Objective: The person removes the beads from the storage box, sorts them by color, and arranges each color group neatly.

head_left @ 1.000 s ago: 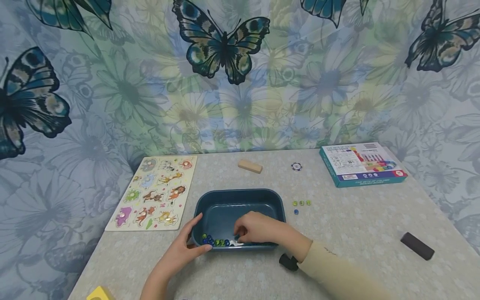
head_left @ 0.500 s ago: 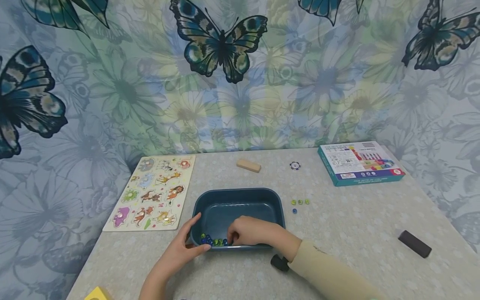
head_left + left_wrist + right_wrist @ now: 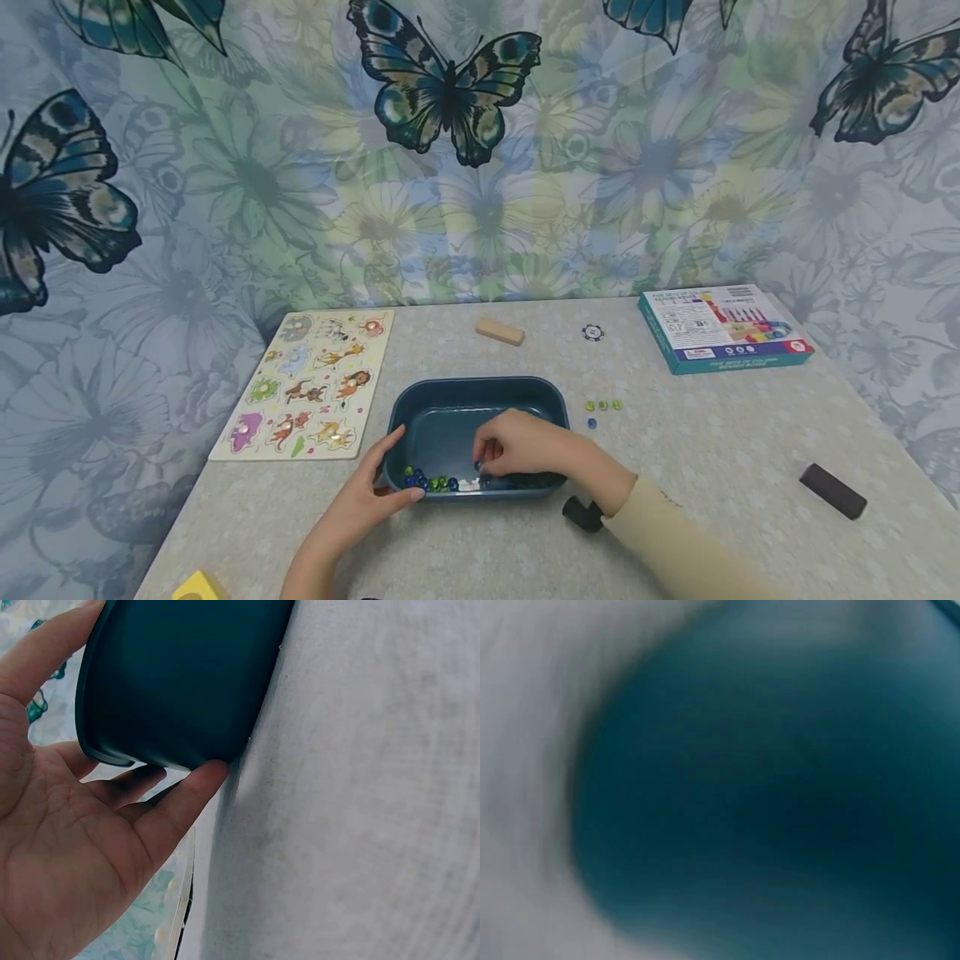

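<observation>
A dark blue rectangular dish (image 3: 450, 421) stands mid-table. My left hand (image 3: 367, 493) grips its near left corner, thumb at the rim; the left wrist view shows fingers against the dish's outer wall (image 3: 180, 690). Several blue and green glass marbles (image 3: 431, 482) lie inside along the near wall, at the left. My right hand (image 3: 525, 446) is over the dish with curled fingers, pinching a small blue marble (image 3: 478, 466). The right wrist view is blurred and shows only the dish (image 3: 705, 787) and table.
Right of the dish lie 3 green marbles (image 3: 603, 406) and a blue one (image 3: 592, 423). Around are an animal puzzle board (image 3: 303, 387), wooden block (image 3: 500, 332), poker chip (image 3: 593, 332), game box (image 3: 723, 327), black cylinder (image 3: 832, 491) and yellow block (image 3: 197, 586).
My right hand dipped left to the dish's near wall beside the marbles, then rose back up and right with a blue marble at its fingertips. My left hand stays at the corner.
</observation>
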A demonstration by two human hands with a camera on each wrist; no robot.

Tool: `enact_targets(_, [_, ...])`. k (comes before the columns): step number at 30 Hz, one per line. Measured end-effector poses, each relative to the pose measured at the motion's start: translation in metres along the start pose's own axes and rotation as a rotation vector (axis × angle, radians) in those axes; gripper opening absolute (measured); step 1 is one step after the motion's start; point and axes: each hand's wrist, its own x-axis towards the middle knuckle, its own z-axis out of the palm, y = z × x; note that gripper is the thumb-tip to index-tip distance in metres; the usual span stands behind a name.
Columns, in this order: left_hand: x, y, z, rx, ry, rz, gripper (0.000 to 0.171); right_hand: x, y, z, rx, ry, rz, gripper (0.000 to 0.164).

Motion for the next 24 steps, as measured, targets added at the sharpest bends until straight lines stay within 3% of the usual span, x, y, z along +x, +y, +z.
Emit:
enact_targets(6, [0.001,0.001,0.0,0.032,0.009,-0.007,0.09,-0.038,0.011,-0.032,0.023,0.116,0.024,0.005])
enact_targets(15, [0.001,0.0,0.001,0.035,0.012,-0.003,0.09,-0.097,0.044,-0.07,0.016,0.262,0.174,0.007])
enact_targets(24, [0.0,0.0,0.0,0.02,0.007,-0.009,0.09,-0.121,0.088,-0.065,-0.04,0.249,0.362,0.005])
